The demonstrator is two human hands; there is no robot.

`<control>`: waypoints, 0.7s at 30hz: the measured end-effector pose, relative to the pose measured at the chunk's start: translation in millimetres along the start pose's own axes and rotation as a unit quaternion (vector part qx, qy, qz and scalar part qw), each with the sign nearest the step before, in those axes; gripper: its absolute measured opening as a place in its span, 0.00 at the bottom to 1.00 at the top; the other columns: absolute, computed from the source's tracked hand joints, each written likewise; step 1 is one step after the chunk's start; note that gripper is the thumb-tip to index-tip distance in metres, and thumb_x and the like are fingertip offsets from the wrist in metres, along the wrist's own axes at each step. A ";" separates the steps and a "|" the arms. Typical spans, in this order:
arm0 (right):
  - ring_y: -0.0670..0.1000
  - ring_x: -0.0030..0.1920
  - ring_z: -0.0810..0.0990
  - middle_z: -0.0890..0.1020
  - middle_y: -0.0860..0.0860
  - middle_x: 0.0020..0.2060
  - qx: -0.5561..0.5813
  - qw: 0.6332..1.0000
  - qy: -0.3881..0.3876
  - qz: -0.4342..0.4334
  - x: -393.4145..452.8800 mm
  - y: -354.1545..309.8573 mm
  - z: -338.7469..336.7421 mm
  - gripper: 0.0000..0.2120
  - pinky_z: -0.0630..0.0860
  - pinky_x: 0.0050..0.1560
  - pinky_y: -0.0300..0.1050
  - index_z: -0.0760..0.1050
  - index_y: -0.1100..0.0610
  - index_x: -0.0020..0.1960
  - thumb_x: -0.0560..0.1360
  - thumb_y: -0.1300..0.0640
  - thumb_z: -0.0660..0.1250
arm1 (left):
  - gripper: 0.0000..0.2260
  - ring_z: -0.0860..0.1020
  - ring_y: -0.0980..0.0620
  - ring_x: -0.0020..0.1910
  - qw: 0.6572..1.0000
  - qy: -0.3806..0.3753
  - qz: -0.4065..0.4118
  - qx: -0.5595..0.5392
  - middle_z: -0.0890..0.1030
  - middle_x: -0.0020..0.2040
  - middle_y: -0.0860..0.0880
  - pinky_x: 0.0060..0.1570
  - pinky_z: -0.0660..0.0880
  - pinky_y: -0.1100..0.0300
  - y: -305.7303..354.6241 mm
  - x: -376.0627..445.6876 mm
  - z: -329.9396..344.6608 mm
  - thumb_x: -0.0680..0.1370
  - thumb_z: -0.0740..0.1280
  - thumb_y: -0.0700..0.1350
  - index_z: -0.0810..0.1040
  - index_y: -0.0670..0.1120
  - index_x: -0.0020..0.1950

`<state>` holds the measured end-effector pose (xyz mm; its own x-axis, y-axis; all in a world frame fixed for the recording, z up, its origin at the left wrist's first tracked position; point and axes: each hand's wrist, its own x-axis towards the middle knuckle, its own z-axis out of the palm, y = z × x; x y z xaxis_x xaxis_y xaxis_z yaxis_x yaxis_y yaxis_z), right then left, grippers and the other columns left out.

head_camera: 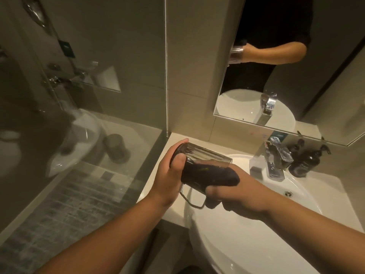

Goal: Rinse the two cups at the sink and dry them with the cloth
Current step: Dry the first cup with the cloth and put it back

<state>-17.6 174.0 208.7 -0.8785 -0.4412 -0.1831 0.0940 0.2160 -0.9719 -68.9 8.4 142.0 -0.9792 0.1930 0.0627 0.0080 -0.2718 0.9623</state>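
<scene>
While we hold it on its side above the left edge of the sink [256, 230], the clear glass cup [199, 155] points its mouth to the right, towards the tap [276, 161], with its handle hanging underneath. Inside the cup nothing shows except the dark cloth [213, 176], which is pressed around its lower wall and mouth; how far the cloth reaches in we cannot tell. The white basin below holds no standing water that we can make out, and its drain sits far to the right. Two dark pump bottles [305, 162] stand just beside the tap against the mirror [335, 76]; their contents are hidden by the dark walls. We can see only this one cup clearly.

Our left hand [169, 175] is closed around the base end of the cup, thumb lying across its side and fingers wrapped over the far side. Our right hand [237, 194] is clenched on the cloth, thumb tucked beneath it near the handle, the cloth bunched between fingers and glass. Both forearms rise from the bottom of the view and meet at the cup, the right one crossing over the basin
</scene>
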 end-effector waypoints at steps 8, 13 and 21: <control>0.48 0.35 0.67 0.70 0.46 0.39 -0.577 0.802 -0.128 -0.092 1.2 -32.1 -0.9 0.19 0.63 0.27 0.28 0.73 0.51 0.57 0.67 0.59 0.67 | 0.26 0.83 0.45 0.56 0.976 -0.061 -0.209 -0.028 0.86 0.57 0.46 0.57 0.77 0.50 35.4 14.4 -7.0 0.80 0.55 0.66 0.85 0.51 0.56; 0.48 0.30 0.63 0.65 0.45 0.35 -0.569 0.806 -0.107 -0.124 -2.9 -27.4 -0.7 0.27 0.51 0.27 0.28 0.72 0.49 0.53 0.55 0.61 0.71 | 0.18 0.82 0.45 0.48 0.987 -0.024 -0.160 -0.005 0.85 0.47 0.45 0.51 0.76 0.50 36.3 10.7 5.9 0.82 0.59 0.56 0.86 0.53 0.44; 0.46 0.39 0.67 0.73 0.43 0.43 -0.437 0.882 -0.043 -0.170 -10.7 -26.7 13.9 0.26 0.67 0.41 0.23 0.72 0.52 0.62 0.64 0.66 0.61 | 0.12 0.82 0.48 0.45 0.996 -0.015 -0.083 -0.021 0.84 0.46 0.46 0.45 0.79 0.54 38.6 7.7 7.7 0.75 0.62 0.52 0.85 0.52 0.44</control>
<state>-4.1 160.9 234.5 -0.7434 -0.6670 0.0503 -0.5987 0.6299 -0.4948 -74.6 6.7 181.6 -0.9597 0.2669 -0.0881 -0.1628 -0.2724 0.9483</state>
